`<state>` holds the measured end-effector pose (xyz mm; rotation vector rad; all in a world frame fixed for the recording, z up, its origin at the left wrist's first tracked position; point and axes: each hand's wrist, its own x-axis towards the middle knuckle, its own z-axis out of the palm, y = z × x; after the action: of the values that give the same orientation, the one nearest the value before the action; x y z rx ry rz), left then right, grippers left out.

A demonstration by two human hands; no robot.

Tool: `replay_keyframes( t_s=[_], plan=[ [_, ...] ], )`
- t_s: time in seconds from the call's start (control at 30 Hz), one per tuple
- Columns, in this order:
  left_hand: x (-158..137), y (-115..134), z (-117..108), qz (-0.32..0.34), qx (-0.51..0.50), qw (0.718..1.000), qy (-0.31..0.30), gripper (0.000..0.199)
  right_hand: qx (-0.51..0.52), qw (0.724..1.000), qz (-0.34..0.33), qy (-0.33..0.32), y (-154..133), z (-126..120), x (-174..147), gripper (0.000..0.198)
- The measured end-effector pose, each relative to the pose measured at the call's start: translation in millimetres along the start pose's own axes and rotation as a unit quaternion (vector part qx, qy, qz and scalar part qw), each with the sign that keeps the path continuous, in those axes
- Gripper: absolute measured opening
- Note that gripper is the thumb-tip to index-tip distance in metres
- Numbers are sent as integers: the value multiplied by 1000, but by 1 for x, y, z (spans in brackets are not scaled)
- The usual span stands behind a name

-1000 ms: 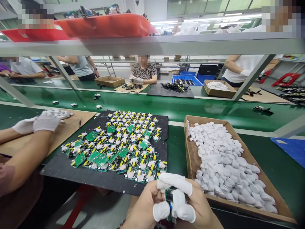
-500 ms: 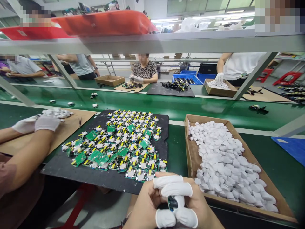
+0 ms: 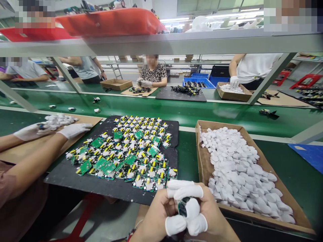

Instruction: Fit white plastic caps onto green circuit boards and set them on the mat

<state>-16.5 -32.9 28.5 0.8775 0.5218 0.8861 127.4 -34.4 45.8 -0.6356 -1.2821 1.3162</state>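
Note:
Low in the head view, my left hand [image 3: 157,210] and my right hand [image 3: 210,210] meet, white cots on several fingers. Between their closed fingers is a small circuit board [image 3: 182,207], of which a dark component and a green edge show. A rounded white shape [image 3: 193,205] overlaps the board; whether it is a covered fingertip or a white pad I cannot tell. Just beyond my hands, many green boards [image 3: 151,173] with yellow blocks and white pads cover a black mat [image 3: 101,188]. To the right, white pads [image 3: 234,168] fill much of a cardboard tray [image 3: 306,223].
At left, a co-worker's gloved hands [image 3: 74,130] work over a cardboard sheet [image 3: 15,151] with white pieces. A green belt [image 3: 141,107] carries several small assemblies. Overhead runs a grey shelf [image 3: 176,43] with red trays [image 3: 111,23]. More people sit or stand across the line.
My fingers have shifted around the board, and the rounded white shape now covers more of it. The co-worker's near hand has reached rightward. Parts on the belt have slid slightly left.

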Motion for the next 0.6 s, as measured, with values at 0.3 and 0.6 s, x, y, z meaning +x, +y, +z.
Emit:
replay_keyframes(
  t_s=[0.3, 0.6],
  plan=[
    [6, -1, -6, -34, -55, 994, -85, 65, -96, 995, 17, 24, 2, 3, -27, 49],
    [10, 13, -5, -68, -84, 979, -173, 56, -102, 995, 22, -6, 1, 13, -25, 34]
  ],
)
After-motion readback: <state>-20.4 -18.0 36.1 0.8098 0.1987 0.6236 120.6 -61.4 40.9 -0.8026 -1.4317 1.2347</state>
